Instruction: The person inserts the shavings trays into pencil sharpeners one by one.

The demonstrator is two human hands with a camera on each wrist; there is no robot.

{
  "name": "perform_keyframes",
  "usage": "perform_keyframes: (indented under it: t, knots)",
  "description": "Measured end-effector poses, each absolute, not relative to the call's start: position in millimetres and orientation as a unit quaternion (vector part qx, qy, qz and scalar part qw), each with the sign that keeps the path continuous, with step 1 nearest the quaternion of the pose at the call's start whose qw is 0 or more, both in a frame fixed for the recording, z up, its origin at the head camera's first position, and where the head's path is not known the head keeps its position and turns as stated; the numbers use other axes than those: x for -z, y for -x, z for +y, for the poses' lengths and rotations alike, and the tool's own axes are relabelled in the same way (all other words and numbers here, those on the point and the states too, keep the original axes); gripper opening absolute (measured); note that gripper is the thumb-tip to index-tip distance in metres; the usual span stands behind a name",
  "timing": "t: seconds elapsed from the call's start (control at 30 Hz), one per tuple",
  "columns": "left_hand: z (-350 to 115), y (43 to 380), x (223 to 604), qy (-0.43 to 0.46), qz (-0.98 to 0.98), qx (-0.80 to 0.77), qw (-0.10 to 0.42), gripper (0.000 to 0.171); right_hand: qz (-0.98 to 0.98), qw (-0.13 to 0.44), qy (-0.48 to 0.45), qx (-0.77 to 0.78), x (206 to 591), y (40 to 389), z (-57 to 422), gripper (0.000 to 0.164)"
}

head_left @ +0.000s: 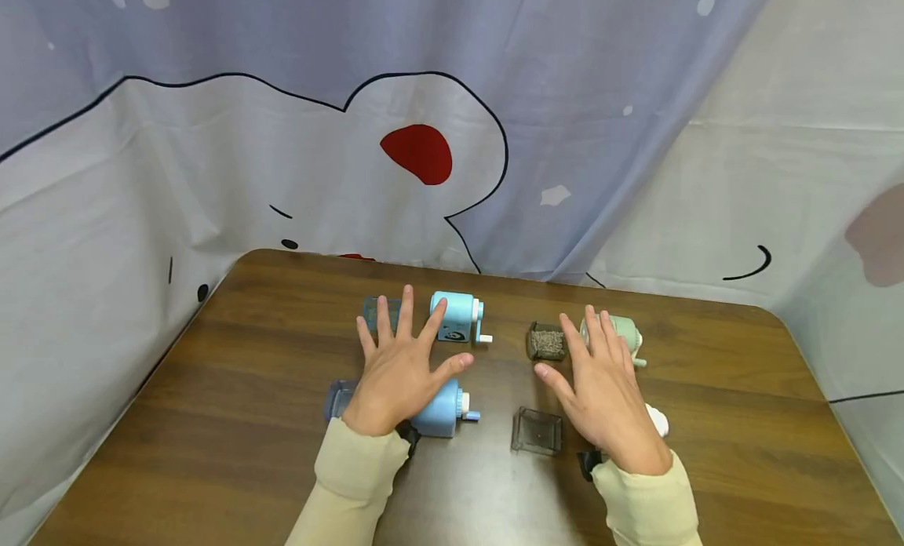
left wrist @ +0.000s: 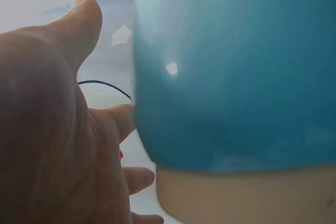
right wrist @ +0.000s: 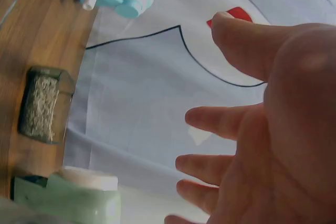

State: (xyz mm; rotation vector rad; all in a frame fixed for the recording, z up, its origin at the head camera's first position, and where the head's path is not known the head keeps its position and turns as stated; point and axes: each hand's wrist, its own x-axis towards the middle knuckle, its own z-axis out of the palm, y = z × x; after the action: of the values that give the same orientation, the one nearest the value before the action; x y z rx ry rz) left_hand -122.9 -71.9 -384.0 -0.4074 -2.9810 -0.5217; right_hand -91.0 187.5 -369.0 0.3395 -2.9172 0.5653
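Observation:
My left hand (head_left: 399, 373) is spread with straight fingers over a blue crank pencil sharpener (head_left: 438, 413). That sharpener's body looms beside the palm in the left wrist view; whether they touch, I cannot tell. Past the fingertips stand a light blue crank sharpener (head_left: 461, 314) and a see-through blue drawer (head_left: 370, 311). My right hand (head_left: 603, 389) is spread too, holding nothing, near a pale green crank sharpener (head_left: 625, 326). Left of its fingers sits a smoky clear drawer (right wrist: 44, 106) of pencil shavings. A white object (head_left: 658, 419) is mostly hidden beneath this hand.
Between the forearms lies another smoky clear drawer (head_left: 537, 432). All of it stands on a brown wooden table (head_left: 233, 389) with rounded far corners. A printed curtain (head_left: 318, 161) hangs along the table's back and sides.

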Motion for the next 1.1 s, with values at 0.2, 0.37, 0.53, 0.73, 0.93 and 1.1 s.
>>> perform_keyframes:
  t: [0.2, 0.37, 0.53, 0.73, 0.93, 1.1]
  knots:
    - [-74, 123, 384, 0.133, -0.976, 0.169, 0.043, 0.082, -0.966, 0.094, -0.147, -0.190, 370, 90, 175, 0.073]
    - [-81, 122, 381, 0.129, -0.975, 0.177, 0.033, 0.083, -0.959, 0.104, -0.184, -0.190, 372, 88, 158, 0.072]
    - [-95, 122, 373, 0.110, -0.973, 0.202, 0.011, 0.084, -0.947, 0.105, -0.228, -0.200, 373, 86, 142, 0.070]
    - [-115, 123, 371, 0.107, -0.971, 0.215, -0.015, 0.090, -0.939, 0.091, -0.260, -0.206, 377, 83, 133, 0.069]
    - [-145, 121, 375, 0.120, -0.970, 0.206, -0.047, 0.090, -0.938, 0.076, -0.269, -0.204, 382, 80, 128, 0.069]
    - [-174, 120, 374, 0.113, -0.968, 0.210, -0.080, 0.092, -0.940, 0.054, -0.266, -0.207, 382, 80, 124, 0.069]
